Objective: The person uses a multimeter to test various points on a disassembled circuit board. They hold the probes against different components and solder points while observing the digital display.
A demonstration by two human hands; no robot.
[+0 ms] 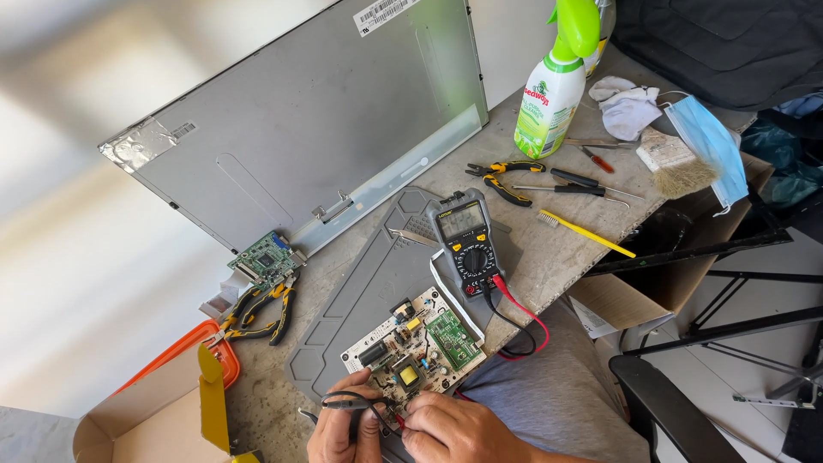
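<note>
A white circuit board (417,347) with a small green board on it lies on a grey work mat (369,283). My left hand (343,424) pinches a black probe lead at the board's near edge. Beside it, my right hand (454,429) presses a red probe tip onto the board. The red and black leads (514,313) run to a grey multimeter (467,244) standing on the mat just behind the board.
A large grey display panel (317,111) leans at the back, with a small green board (266,257) at its corner. Pliers (257,313), cutters (501,180), screwdrivers, a yellow toothbrush (587,233), a spray bottle (553,86), a brush, a face mask and cardboard boxes surround the mat.
</note>
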